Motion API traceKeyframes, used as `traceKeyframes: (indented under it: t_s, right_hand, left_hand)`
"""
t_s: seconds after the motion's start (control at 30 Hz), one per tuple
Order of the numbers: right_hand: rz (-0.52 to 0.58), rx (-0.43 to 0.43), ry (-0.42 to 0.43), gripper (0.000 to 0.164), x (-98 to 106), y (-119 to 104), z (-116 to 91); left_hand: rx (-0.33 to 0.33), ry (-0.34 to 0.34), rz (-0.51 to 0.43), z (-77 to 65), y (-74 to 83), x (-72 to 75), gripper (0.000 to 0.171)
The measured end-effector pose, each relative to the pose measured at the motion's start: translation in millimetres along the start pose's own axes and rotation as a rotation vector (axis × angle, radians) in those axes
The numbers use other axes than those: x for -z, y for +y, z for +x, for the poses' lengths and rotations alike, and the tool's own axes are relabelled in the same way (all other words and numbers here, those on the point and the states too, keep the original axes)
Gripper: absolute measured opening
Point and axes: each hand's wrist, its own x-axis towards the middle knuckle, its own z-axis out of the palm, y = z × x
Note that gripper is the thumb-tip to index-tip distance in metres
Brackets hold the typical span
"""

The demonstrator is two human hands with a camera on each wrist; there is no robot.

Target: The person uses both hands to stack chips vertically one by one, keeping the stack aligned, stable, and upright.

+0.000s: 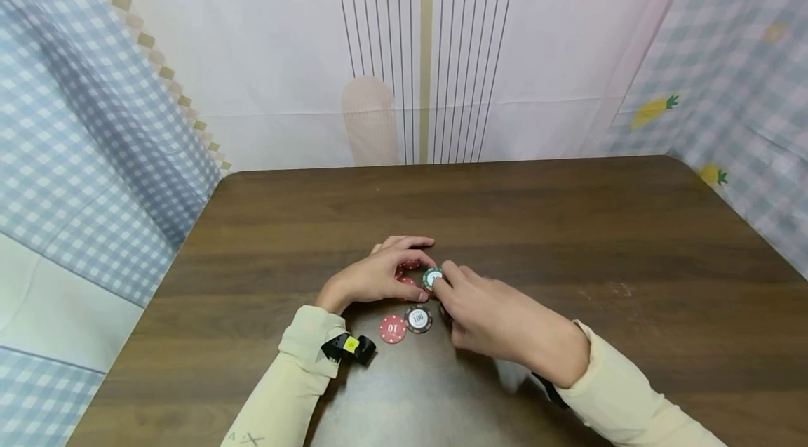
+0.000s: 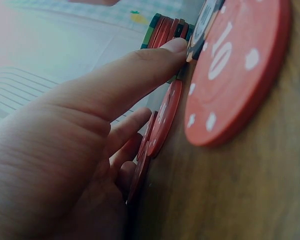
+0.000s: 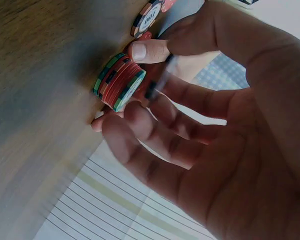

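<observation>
A stack of poker chips [image 3: 121,82], mostly red with green chips at its top and bottom, stands on the table. My left hand [image 1: 372,277] holds it from the left, thumb at the near side and index finger round the far side. Several loose red chips [image 2: 162,120] lie beneath that palm. At the stack's right, my right hand [image 1: 495,310] pinches a dark-edged poker chip [image 3: 161,82] between thumb and fingers; it appears blurred and nearly edge-on in the right wrist view. Nearer me, a black chip marked 100 [image 1: 418,319] lies beside a red chip marked 10 [image 1: 393,328].
The brown wooden table [image 1: 600,222] spreads out on all sides of the chips. A white cloth with arch lines [image 1: 278,47] hangs behind its far edge. Blue checked cloths [image 1: 95,117] hang at the left and right.
</observation>
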Motion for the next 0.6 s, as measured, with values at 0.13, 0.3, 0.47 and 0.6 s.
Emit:
traceKeyframes:
  t_s: [0.13,0.3,0.47,0.6]
  right_hand:
    - [0.014,0.011,0.057,0.028,0,6,0]
    - [0.047,-0.03,0.082,0.027,0,17,3]
    - [0.036,-0.05,0.114,0.022,-2,26,8]
    - [0.032,-0.069,0.121,0.024,-5,30,11]
  left_hand:
    - [-0.001,0.003,0.0,0.2,-0.2,-1.0,0.039]
    - [0.003,-0.002,0.003,1.0,-0.9,-1.3,0.039]
    - [0.013,-0.005,-0.006,2.0,-1.4,-1.3,0.039]
    - [0.012,-0.005,-0.013,1.8,-0.9,-1.5,0.038]
